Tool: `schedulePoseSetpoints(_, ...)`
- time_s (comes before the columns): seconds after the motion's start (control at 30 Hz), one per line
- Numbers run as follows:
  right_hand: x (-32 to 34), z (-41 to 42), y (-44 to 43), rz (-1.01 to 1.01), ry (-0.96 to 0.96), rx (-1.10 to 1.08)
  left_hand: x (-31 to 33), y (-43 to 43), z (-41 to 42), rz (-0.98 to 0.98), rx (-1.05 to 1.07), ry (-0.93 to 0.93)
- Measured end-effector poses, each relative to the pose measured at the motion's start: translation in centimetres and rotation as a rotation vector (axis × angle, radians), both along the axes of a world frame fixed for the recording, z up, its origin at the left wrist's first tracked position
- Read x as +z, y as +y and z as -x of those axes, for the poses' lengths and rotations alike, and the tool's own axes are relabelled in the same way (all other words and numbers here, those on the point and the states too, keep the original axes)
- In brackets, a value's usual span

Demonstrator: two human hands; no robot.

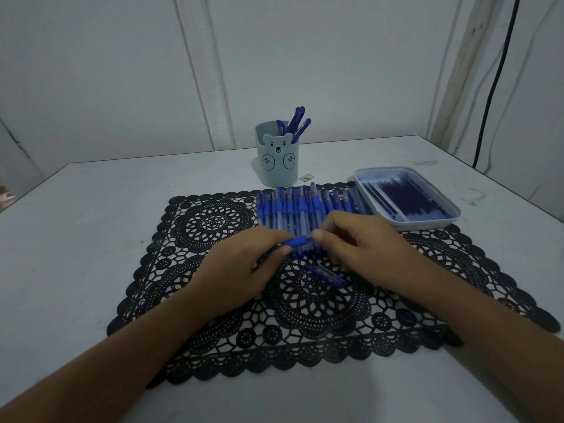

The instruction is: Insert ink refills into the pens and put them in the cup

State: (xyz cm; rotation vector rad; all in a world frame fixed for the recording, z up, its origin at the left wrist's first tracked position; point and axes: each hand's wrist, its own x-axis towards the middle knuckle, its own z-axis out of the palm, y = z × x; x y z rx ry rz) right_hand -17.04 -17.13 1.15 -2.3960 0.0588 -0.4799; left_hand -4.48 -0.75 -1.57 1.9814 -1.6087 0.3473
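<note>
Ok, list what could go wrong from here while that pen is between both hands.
1. The left hand and right hand work the pen right at the row of pens; a slip could scatter that row.
2. The loose pen part lying on the mat under the hands could get knocked away or forgotten.
3. The cup already holds leaning pens; a careless drop might tip it.

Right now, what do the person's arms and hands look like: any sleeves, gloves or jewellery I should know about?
The left forearm and right forearm are bare to the picture's edge, with no sleeves in view. The left hand and right hand wear no gloves, and no watch, bracelet or ring shows in this dim light.
</note>
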Motion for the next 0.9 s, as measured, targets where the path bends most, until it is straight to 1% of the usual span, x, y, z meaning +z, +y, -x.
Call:
schedulePoseSetpoints(0.07,0.01,0.02,-0.01,-0.027,0.010,0.012,0.01,-0.02,0.04,-0.010,0.001,-0.011)
schedulePoseSetpoints(0.17,-0.05,0.09,-0.06,-0.004,0.025,0.046,0.08,0.00,0.07,-0.010,0.000,0.001)
schedulePoseSetpoints(0.3,-0.08,0.02,-0.08,-0.008,0.026,-0.003,0.09,-0.01,0.13,-0.020,-0.014,-0.004)
schedulePoseSetpoints(0.4,-0.05,0.07,-0.03,0.004,0.056,0.025,0.17,-0.07,0.13,-0.007,-0.004,-0.003)
schedulePoseSetpoints(0.47,0.02,0.06,0.01,0.019,0.055,0.007,0.16,-0.03,0.17,-0.018,0.000,-0.016)
schedulePoseSetpoints(0.53,0.09,0.08,0.01,0.010,0.052,-0.013,0.12,0.03,0.21,-0.027,0.001,-0.034)
schedulePoseSetpoints(0.63,0.09,0.12,-0.06,-0.003,0.076,0.021,0.17,0.04,0.21,-0.017,0.006,-0.019)
schedulePoseSetpoints(0.9,0.03,-0.02,0.22,0.047,0.076,0.010,0.22,0.01,0.23,-0.002,0.038,-0.081)
